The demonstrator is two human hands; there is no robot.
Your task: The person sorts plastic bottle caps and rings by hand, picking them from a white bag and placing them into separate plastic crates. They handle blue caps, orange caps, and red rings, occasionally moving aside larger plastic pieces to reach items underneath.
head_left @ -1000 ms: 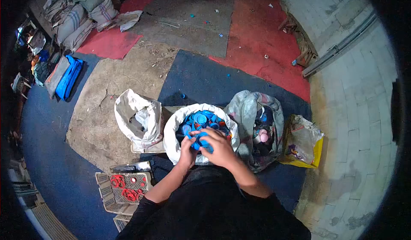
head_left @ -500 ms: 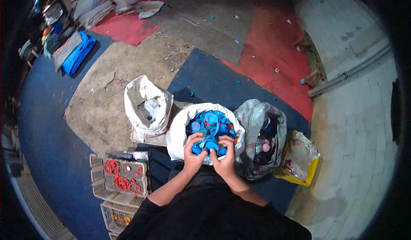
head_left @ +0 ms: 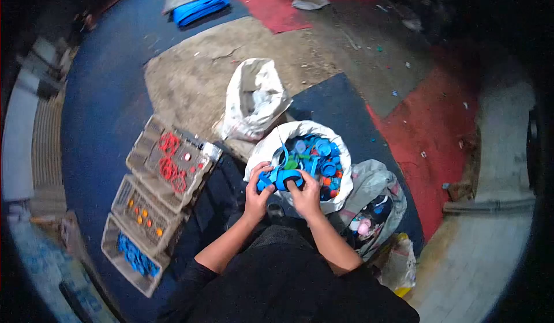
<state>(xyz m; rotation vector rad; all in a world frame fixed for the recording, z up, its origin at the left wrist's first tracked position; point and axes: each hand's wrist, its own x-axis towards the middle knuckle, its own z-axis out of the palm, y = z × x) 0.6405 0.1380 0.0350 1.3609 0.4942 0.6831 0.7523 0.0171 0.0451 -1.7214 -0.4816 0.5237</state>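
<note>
Both hands are over the near left rim of a white sack (head_left: 350,176) filled with blue, green and orange plastic pieces (head_left: 328,167). A blue plastic piece (head_left: 283,179) with ring-like parts and a strap is held between them. My left hand (head_left: 255,191) has its fingers closed around the left side of this piece. On its right side, my right hand (head_left: 306,195) grips it with thumb and fingers, beside a dark round opening. A thin blue strip rises from the piece above the fingers.
Three crates stand at the left, with red pieces (head_left: 169,170), orange and yellow pieces (head_left: 144,214), and blue pieces (head_left: 137,256). Behind is another white sack (head_left: 235,106). A grey sack (head_left: 360,186) and a yellow-edged bag (head_left: 405,265) are at the right.
The camera view has turned left, so the crates show more fully and the sacks sit farther right. Both hands have moved to the sack's left rim, still holding a blue piece.
</note>
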